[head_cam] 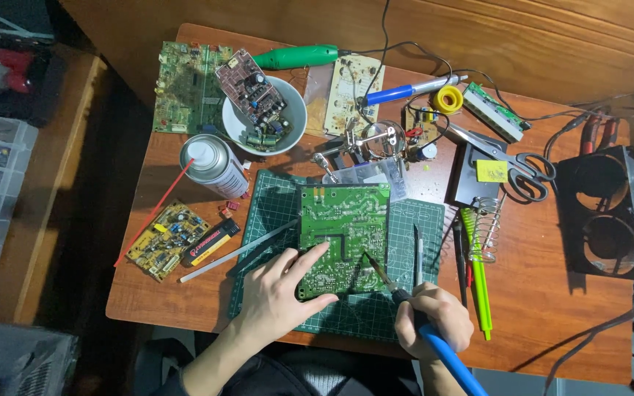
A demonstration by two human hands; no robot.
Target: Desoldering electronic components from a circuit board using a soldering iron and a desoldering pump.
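Wooden counter [552, 308], reddish and pretty crowded, with a green gridded cutting mat [273, 213] in the middle. Going left to right: a yellow circuit board [166, 240] sits near the left edge, above it a silver spray can [213, 166] lying on its side with a thin red straw, and a white bowl [296, 110] with another board propped in it.

Your left hand [282, 293] lies flat on the mat, fingers spread and pressing the lower left corner of the green circuit board [344, 227], solder side up, shiny dots all over it. So that grip is open, pinning rather than pinching.

Just right of it, your right hand [434, 317] is closed around the blue handle of the soldering iron [387, 282]. Its long axis runs diagonally, handle down-right by your wrist, metal tip up-left, landing on the board's lower middle, between your two hands. The right hand is the nearer one to that joint.

Further right: a coiled wire iron stand [487, 227], scissors [526, 170], and a black twin fan [605, 213].
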